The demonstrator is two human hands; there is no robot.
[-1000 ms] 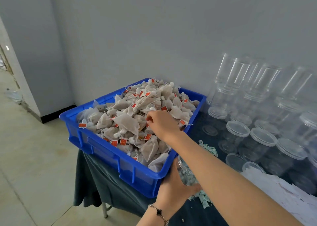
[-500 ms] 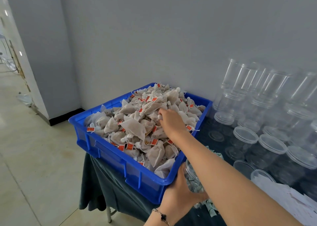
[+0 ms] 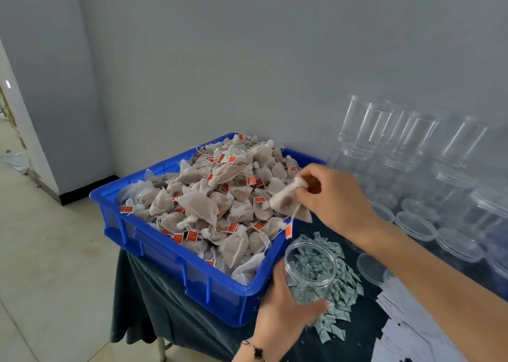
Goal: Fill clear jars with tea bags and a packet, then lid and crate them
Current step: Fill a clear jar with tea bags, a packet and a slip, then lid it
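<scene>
Dark tablecloth (image 3: 170,301): crate (image 3: 176,260) overhanging edge, jar (image 3: 309,273) just beside.

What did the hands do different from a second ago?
The right hand was down in the heap in the blue bin. Now it has lifted out, pinching a tea bag and carrying it toward the jar, its red tag dangling. The left hand still holds the jar beside the bin. The bin, the green packets and the empty jars have not moved.
</scene>
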